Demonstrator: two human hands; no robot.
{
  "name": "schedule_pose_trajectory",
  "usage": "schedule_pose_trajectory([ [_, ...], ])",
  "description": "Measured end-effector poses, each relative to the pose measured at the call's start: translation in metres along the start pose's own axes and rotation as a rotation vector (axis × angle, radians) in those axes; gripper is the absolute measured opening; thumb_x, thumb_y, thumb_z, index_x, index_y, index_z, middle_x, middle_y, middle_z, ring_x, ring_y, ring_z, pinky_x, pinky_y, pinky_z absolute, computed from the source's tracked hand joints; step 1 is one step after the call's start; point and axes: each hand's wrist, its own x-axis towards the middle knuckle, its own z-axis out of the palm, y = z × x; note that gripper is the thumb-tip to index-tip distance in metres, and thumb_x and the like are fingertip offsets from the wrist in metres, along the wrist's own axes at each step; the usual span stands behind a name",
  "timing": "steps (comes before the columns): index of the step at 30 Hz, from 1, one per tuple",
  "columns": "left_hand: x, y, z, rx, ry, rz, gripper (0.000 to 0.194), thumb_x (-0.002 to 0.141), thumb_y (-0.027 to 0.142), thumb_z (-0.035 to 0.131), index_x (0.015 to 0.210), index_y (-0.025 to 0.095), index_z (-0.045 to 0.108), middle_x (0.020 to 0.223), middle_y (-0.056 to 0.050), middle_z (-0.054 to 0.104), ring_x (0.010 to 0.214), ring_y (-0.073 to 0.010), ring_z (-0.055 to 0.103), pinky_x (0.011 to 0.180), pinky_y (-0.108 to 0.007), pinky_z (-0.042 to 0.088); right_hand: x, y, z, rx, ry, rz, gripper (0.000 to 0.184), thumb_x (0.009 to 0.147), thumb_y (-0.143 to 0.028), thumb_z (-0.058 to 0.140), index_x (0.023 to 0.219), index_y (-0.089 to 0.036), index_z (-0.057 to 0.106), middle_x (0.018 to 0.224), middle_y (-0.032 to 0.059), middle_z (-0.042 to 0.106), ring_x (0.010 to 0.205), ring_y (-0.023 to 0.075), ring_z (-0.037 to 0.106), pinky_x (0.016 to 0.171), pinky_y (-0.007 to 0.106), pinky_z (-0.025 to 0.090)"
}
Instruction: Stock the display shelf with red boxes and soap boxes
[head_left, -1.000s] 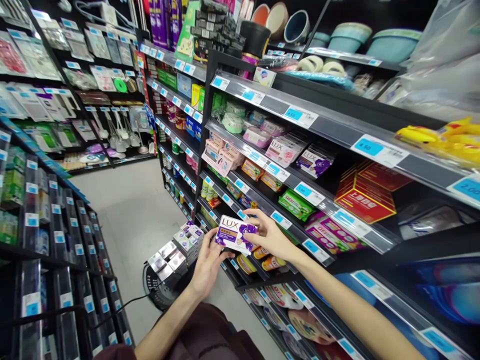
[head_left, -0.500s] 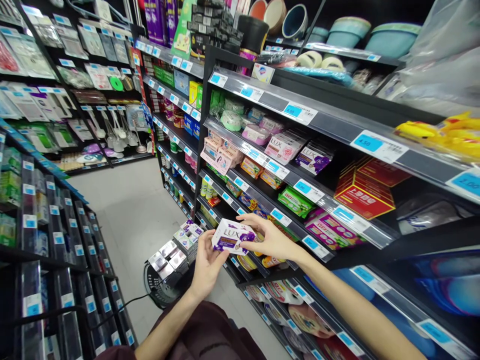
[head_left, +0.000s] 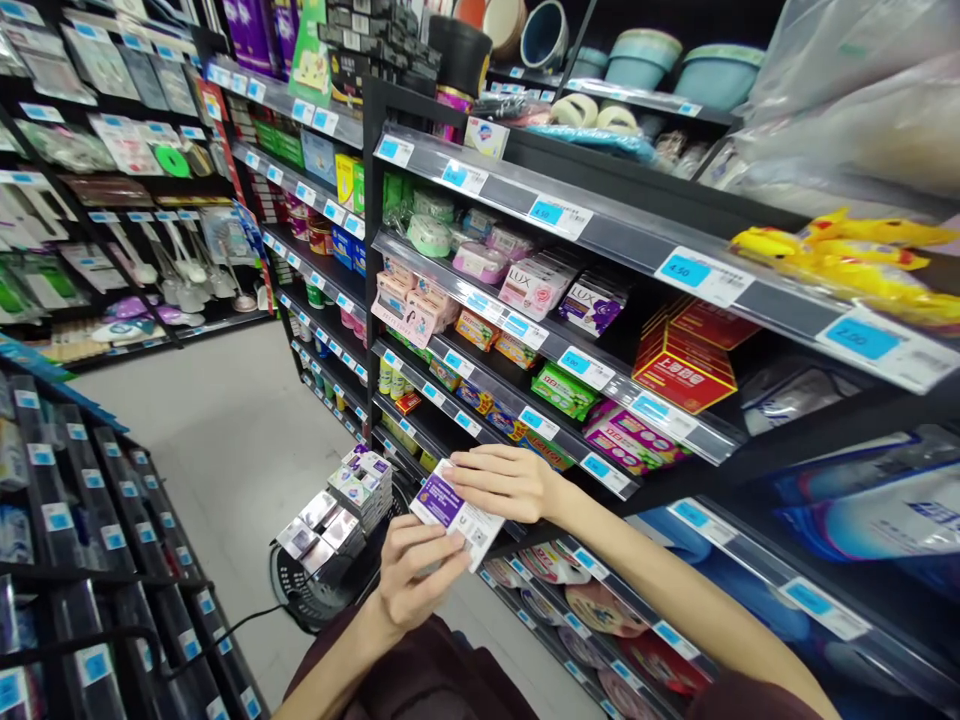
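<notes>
Both hands hold a small white and purple soap box (head_left: 441,496) in front of my body, its printed back with a square code facing up. My left hand (head_left: 420,572) grips the near left end. Across the upper right part lie the fingers of my right hand (head_left: 510,482), covering some of the box. On the shelf beyond stand dark purple LUX soap boxes (head_left: 592,302), and pink LUX soap boxes (head_left: 529,285) are beside them. Below on the floor, a black basket (head_left: 289,592) holds several stacked boxes (head_left: 321,530).
A shelf rack (head_left: 480,290) with price tags runs along my right, carrying soaps and red boxes (head_left: 684,365). Another rack (head_left: 112,540) stands close on my left. A dark cable (head_left: 232,625) stretches from it towards the basket. Grey floor (head_left: 195,410) lies between the racks.
The soap box has been turned over, from its LUX front to its printed back. My right hand has shifted from its right end to over its top. The view has swung slightly right.
</notes>
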Motion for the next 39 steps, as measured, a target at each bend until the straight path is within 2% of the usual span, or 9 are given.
schedule_pose_trajectory([
  [3, -0.003, 0.0, 0.004, -0.129, 0.114, -0.196, 0.061, 0.067, -0.001, 0.08, 0.11, 0.037, 0.059, 0.099, 0.001, 0.074, 0.089, -0.0259, 0.071, 0.078, -0.047, 0.06, 0.0, 0.001, -0.006, 0.073, -0.064, 0.095, 0.025, 0.102, -0.017, 0.047, 0.117, -0.021, 0.067, 0.135, 0.0081, 0.062, 0.135, 0.0209, 0.051, 0.111, 0.042, 0.049],
  [5, 0.001, -0.001, 0.007, -0.233, 0.147, -0.3, 0.072, 0.067, -0.004, 0.078, 0.12, 0.037, 0.051, 0.111, -0.001, 0.07, 0.101, -0.0269, 0.069, 0.086, -0.051, 0.058, 0.002, 0.001, -0.014, 0.059, -0.097, 0.119, 0.03, 0.105, -0.016, 0.039, 0.121, -0.017, 0.065, 0.131, 0.0117, 0.065, 0.136, 0.0218, 0.05, 0.114, 0.046, 0.045],
  [10, 0.011, -0.007, 0.013, -0.448, 0.142, -0.619, 0.057, 0.085, 0.002, 0.065, 0.13, 0.03, 0.046, 0.133, -0.009, 0.05, 0.113, -0.0229, 0.062, 0.086, -0.039, 0.057, 0.004, 0.011, -0.052, -0.188, -0.203, 0.2, 0.035, 0.104, -0.013, 0.037, 0.133, -0.012, 0.057, 0.121, 0.0149, 0.065, 0.127, 0.0231, 0.056, 0.111, 0.043, 0.048],
  [13, 0.002, -0.011, 0.011, -0.499, 0.043, -0.695, 0.042, 0.09, 0.01, 0.062, 0.126, 0.028, 0.05, 0.131, -0.011, 0.05, 0.109, -0.0225, 0.061, 0.081, -0.036, 0.056, -0.003, 0.029, -0.088, -0.37, -0.134, 0.395, 0.041, 0.104, -0.015, 0.041, 0.144, -0.012, 0.048, 0.124, 0.0173, 0.061, 0.12, 0.0265, 0.057, 0.1, 0.043, 0.053],
  [17, -0.022, -0.014, 0.006, -0.42, -0.212, -0.772, 0.026, 0.095, 0.02, 0.059, 0.12, 0.025, 0.056, 0.126, -0.011, 0.055, 0.112, -0.0246, 0.059, 0.087, -0.038, 0.055, -0.02, 0.067, -0.137, -0.568, -0.044, 0.745, 0.052, 0.104, -0.024, 0.043, 0.153, -0.011, 0.037, 0.13, 0.0208, 0.053, 0.119, 0.0306, 0.053, 0.099, 0.046, 0.052],
  [21, -0.038, -0.015, 0.001, -0.395, -0.438, -0.781, 0.018, 0.098, 0.024, 0.053, 0.116, 0.025, 0.058, 0.123, -0.009, 0.058, 0.11, -0.0239, 0.061, 0.087, -0.037, 0.054, -0.038, 0.107, -0.165, -0.679, -0.128, 1.017, 0.052, 0.101, -0.024, 0.046, 0.15, -0.009, 0.043, 0.127, 0.0209, 0.053, 0.114, 0.0334, 0.056, 0.1, 0.048, 0.049],
  [25, -0.044, -0.02, -0.005, -0.395, -0.525, -0.748, 0.015, 0.099, 0.026, 0.051, 0.112, 0.026, 0.058, 0.121, -0.008, 0.059, 0.108, -0.0233, 0.063, 0.088, -0.036, 0.055, -0.049, 0.132, -0.167, -0.697, -0.266, 1.138, 0.039, 0.1, -0.024, 0.049, 0.134, -0.009, 0.06, 0.119, 0.0199, 0.06, 0.107, 0.0322, 0.06, 0.097, 0.043, 0.05],
  [32, -0.052, -0.03, -0.013, -0.357, -0.563, -0.767, 0.015, 0.099, 0.031, 0.051, 0.102, 0.025, 0.064, 0.115, -0.009, 0.063, 0.108, -0.0255, 0.064, 0.091, -0.039, 0.054, -0.049, 0.146, -0.156, -0.724, -0.222, 1.15, 0.035, 0.099, -0.022, 0.05, 0.127, -0.014, 0.069, 0.128, 0.0148, 0.062, 0.117, 0.0315, 0.056, 0.101, 0.043, 0.048],
  [39, -0.058, -0.029, -0.015, -0.411, -0.686, -0.78, 0.018, 0.099, 0.034, 0.048, 0.102, 0.025, 0.064, 0.116, -0.01, 0.064, 0.107, -0.0257, 0.064, 0.092, -0.038, 0.054, -0.041, 0.151, -0.152, -0.721, -0.213, 1.162, 0.035, 0.099, -0.023, 0.049, 0.126, -0.013, 0.069, 0.125, 0.0136, 0.065, 0.116, 0.031, 0.056, 0.099, 0.042, 0.048],
])
